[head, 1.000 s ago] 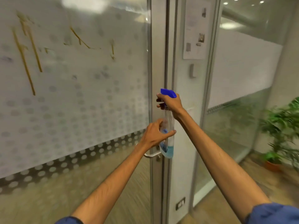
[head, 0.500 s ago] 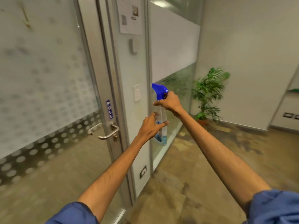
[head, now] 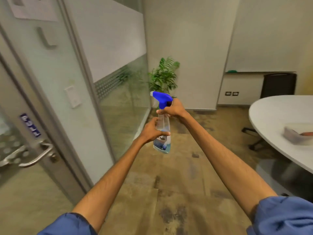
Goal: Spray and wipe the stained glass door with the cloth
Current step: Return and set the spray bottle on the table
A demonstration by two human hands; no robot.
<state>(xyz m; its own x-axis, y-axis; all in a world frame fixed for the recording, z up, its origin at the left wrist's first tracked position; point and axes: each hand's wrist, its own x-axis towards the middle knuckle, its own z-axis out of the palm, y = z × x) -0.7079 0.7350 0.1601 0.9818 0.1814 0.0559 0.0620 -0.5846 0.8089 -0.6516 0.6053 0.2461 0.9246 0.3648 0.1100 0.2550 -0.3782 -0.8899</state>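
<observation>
Both hands hold a clear spray bottle [head: 162,145] with a blue trigger head, upright in front of me. My right hand [head: 174,108] grips its neck just under the blue head. My left hand [head: 152,131] wraps the bottle's body lower down. The glass door [head: 15,177] with a metal lever handle [head: 32,156] and a blue PULL sticker is at the far left edge; its stains are out of view. A blurred grey cloth-like item [head: 295,134] lies on the white table at the right.
A rounded white table [head: 274,119] juts in from the right with a chair base under it. A potted plant [head: 163,77] stands in the far corner by the glass partition [head: 118,68]. The brown floor stretches ahead between door and table.
My view has swung right, away from the stained door, which slid to the left edge. The table has come into view. Both hands keep the same hold on the bottle.
</observation>
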